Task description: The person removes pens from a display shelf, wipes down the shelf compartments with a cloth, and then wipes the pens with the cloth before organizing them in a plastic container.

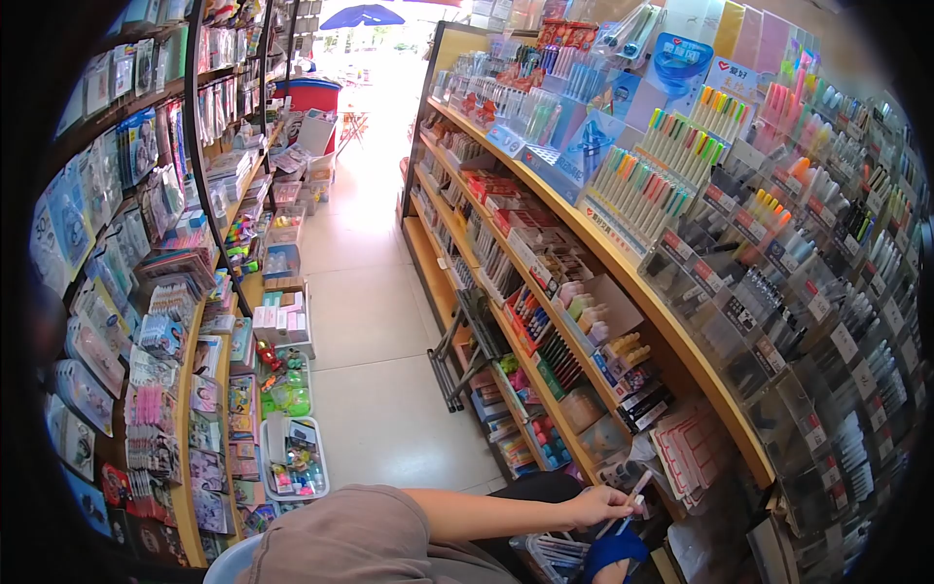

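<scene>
My left hand (pixel 601 507) reaches across from the left, below a grey-brown sleeve (pixel 341 540). Its fingers are closed around a thin, pale pen (pixel 638 486) that slants up to the right. Another slim stick shows just below the fingers. Under the hand, a clear container (pixel 559 553) holds several pens. Beside it is a blue item (pixel 615 551) with a bit of bare skin under it; what it is cannot be made out. I cannot make out my right hand anywhere.
A wooden shelf (pixel 545 190) with pen displays (pixel 657 161) runs along the right. Red-and-white packets (pixel 684 453) hang near my hand. A folded black metal stand (pixel 467 341) leans on the lower shelf. On the left are stocked racks (pixel 185 419) and a floor basket (pixel 294 457).
</scene>
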`<state>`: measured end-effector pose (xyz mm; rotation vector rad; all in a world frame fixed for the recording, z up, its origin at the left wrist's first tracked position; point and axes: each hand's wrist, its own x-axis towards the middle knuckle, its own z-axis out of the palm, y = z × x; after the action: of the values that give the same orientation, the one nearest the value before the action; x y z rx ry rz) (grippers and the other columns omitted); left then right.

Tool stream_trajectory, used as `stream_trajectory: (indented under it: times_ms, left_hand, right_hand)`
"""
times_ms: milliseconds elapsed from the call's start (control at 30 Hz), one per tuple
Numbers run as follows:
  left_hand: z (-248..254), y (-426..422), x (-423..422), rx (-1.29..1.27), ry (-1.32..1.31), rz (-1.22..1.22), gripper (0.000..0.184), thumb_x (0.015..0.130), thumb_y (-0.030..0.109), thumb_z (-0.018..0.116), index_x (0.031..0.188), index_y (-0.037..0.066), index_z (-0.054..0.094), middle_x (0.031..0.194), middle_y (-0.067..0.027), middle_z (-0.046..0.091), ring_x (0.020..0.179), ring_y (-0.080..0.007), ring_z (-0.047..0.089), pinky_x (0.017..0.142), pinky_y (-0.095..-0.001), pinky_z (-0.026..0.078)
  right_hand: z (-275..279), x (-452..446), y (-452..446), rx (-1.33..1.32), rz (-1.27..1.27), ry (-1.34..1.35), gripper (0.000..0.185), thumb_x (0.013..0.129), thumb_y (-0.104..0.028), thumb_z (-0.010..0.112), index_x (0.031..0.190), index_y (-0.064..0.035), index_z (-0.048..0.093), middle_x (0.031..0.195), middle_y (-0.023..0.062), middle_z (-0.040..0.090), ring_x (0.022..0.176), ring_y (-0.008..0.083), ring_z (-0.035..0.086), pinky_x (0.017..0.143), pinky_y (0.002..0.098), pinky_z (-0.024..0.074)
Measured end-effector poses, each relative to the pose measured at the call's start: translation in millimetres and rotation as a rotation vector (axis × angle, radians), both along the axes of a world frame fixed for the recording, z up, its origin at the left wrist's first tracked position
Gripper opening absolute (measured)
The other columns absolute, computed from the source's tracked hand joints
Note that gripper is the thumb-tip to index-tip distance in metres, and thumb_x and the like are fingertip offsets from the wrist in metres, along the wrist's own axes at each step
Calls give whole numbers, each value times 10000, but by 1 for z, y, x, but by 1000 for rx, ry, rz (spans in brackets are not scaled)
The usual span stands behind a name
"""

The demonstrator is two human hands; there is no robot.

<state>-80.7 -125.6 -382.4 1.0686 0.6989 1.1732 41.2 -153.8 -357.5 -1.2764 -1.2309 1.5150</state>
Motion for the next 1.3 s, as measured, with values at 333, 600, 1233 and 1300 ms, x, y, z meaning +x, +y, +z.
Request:
stream_trajectory:
  times_ms: [333,600,1233,1300]
  left_hand:
    - [-8,4,4,9,22,1,267,907,213,525,1061,19,623,981,-26,637,907,-84,547,835,-229,409]
    - [-6,4,4,-20,-94,-1,276,907,256,528,1054,48,632,840,30,593,765,-54,482,710,-210,402]
    - [14,2,-10,-253,-481,-5,315,879,250,552,1100,26,552,1037,-82,605,1011,-184,561,906,-343,414]
    - [13,0,-11,-243,-475,-34,317,875,247,558,1105,30,554,1059,-69,596,1016,-186,562,906,-342,416]
  right_hand:
    - [-2,6,-3,18,-5,-60,318,844,-102,526,1151,-41,470,1067,47,531,968,163,503,859,294,401]
    - [-6,10,-5,52,-7,-108,360,851,-89,525,1201,-33,460,1109,46,524,1004,155,494,882,286,390]
    - [-9,35,-20,-1,-139,165,196,872,-96,549,1063,-59,567,859,-30,540,724,52,484,637,185,394]
    - [-17,36,-20,-8,-151,135,192,866,-88,554,1056,-60,571,857,-29,542,725,54,487,639,191,397]
